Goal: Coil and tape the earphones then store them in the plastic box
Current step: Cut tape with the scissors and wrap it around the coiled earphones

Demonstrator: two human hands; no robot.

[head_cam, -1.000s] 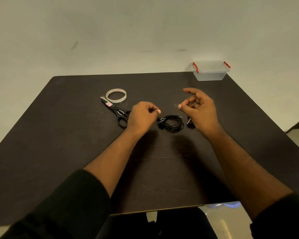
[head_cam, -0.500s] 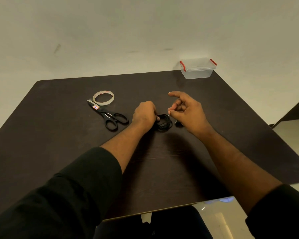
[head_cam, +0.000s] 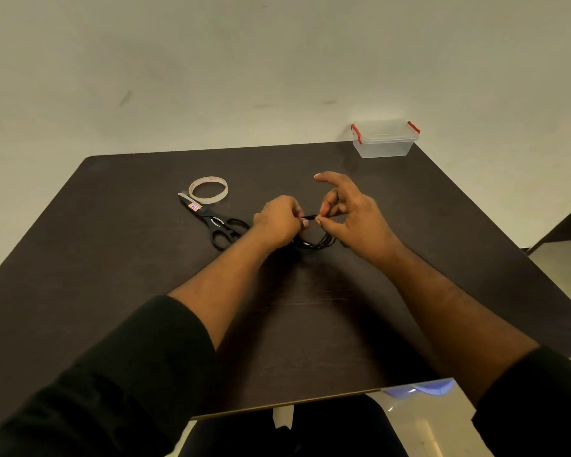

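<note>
Both of your hands meet over the middle of the dark tabletop (head_cam: 112,258), working the black earphones (head_cam: 320,240). Your left hand (head_cam: 277,222) is curled tight around the left side of the cable coil, and your right hand (head_cam: 350,216) pinches a strand between thumb and a fingertip just beside it, with the index finger raised and stretched to the left. The coil itself lies under and between the two hands, apparently resting on the tabletop, though your fingers hide most of it. To the left of your left hand lie black-handled scissors (head_cam: 216,224), blades pointing far and left, and just beyond their tip sits a roll of clear tape (head_cam: 208,190), lying flat. At the far right corner stands the clear plastic box (head_cam: 383,140), lid on, with red clips.
</note>
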